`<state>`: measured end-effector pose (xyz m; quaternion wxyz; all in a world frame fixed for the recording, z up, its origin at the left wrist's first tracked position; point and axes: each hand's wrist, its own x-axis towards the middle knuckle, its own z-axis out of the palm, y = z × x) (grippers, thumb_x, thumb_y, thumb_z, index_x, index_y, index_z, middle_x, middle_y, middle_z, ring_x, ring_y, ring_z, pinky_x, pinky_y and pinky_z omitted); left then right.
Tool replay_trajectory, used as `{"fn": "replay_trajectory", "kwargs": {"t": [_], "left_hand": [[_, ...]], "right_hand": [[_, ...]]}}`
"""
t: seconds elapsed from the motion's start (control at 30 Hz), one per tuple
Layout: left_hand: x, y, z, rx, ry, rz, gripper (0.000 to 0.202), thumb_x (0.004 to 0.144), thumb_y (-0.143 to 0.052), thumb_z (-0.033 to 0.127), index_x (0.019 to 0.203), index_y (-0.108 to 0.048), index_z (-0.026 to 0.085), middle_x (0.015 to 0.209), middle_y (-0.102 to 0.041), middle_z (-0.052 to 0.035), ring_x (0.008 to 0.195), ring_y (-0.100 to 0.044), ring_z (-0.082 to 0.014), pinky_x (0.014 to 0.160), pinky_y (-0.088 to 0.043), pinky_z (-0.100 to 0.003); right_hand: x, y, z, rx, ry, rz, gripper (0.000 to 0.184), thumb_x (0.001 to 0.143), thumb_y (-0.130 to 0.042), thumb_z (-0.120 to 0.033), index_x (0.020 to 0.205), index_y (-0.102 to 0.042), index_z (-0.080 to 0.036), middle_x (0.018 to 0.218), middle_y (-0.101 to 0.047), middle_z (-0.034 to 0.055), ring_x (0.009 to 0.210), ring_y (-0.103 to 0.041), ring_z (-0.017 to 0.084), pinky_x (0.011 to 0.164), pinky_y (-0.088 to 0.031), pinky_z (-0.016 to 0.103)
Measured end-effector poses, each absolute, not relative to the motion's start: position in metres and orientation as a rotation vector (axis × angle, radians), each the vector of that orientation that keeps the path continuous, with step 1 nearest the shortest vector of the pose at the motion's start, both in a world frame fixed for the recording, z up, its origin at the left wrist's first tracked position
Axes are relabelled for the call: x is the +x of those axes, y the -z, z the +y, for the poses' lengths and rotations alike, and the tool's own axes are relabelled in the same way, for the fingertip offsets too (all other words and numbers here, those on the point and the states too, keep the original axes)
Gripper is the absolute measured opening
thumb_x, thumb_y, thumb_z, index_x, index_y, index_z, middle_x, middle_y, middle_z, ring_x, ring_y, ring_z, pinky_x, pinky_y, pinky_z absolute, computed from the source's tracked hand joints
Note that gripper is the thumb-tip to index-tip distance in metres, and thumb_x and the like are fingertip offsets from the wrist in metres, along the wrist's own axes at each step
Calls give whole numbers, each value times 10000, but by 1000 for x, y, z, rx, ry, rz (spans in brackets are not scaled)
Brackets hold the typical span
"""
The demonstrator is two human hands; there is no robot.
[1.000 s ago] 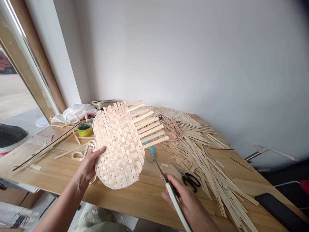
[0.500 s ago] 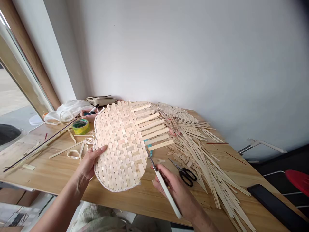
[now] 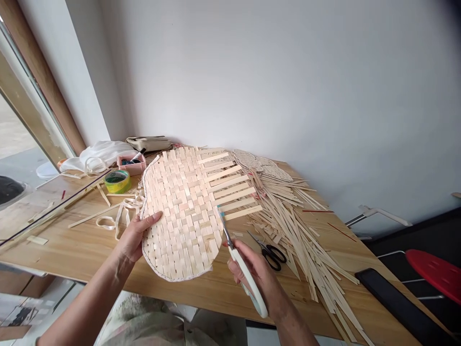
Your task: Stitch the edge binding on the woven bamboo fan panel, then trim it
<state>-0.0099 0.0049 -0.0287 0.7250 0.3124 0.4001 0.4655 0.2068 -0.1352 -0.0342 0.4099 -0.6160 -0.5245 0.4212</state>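
A flat woven panel of pale wood strips point(image 3: 183, 216) is held up above the table, its left and lower edges bound with white trim. Several loose strip ends stick out from its right side. My left hand point(image 3: 139, 235) grips its left edge, thumb on the front, other fingers hidden behind. In my right hand point(image 3: 252, 274) is a pair of white-handled scissors point(image 3: 247, 278), with the blades pointing up at the panel's right edge, just below the lowest strip end. Whether the blades touch a strip I cannot tell.
Black-handled scissors point(image 3: 273, 256) lie right of my hand, beside a heap of loose strips point(image 3: 302, 240). A phone point(image 3: 396, 302) rests at the right edge. Yellow tape point(image 3: 117, 181), a pink box point(image 3: 132, 166) and white cord point(image 3: 124, 209) are on the left. More woven pieces point(image 3: 273, 169) lie behind.
The scissors handles have spread apart and the blades have shifted slightly up along the panel's right edge. The panel has moved a little to the right relative to the table.
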Motion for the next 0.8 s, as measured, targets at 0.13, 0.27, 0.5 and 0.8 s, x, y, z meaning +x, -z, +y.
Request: {"fn": "replay_trajectory", "kwargs": {"t": [0.13, 0.27, 0.5, 0.8], "left_hand": [[-7, 29, 3, 655, -1014, 881, 365, 590, -701, 132, 945, -620, 118, 771, -704, -107, 685, -671, -252, 649, -564, -309], [-6, 30, 1, 648, -1010, 878, 348, 589, -705, 146, 928, -632, 115, 762, -702, -109, 674, -671, -248, 645, -564, -295], [-2, 31, -3, 642, -1027, 851, 363, 605, -699, 164, 959, -631, 127, 808, -699, -115, 717, -670, -249, 694, -558, -311], [0, 31, -9, 650, -1006, 829, 358, 586, -729, 171, 930, -637, 128, 879, -692, -137, 676, -669, -231, 661, -561, -294]], "right_hand": [[206, 29, -140, -1517, -1042, -1300, 468, 801, -441, -528, 1132, -445, -196, 741, -463, -1, 639, -451, 121, 592, -393, 235], [205, 28, -142, -1469, -1051, -1295, 443, 814, -427, -516, 1138, -447, -215, 787, -486, 18, 678, -462, 137, 623, -409, 259], [201, 30, -141, -1469, -1076, -1245, 435, 809, -426, -526, 1127, -444, -230, 743, -471, 16, 654, -440, 150, 631, -398, 295], [202, 34, -142, -1468, -1054, -1212, 459, 784, -459, -548, 1058, -469, -181, 669, -441, -14, 559, -421, 106, 520, -360, 236]]}}
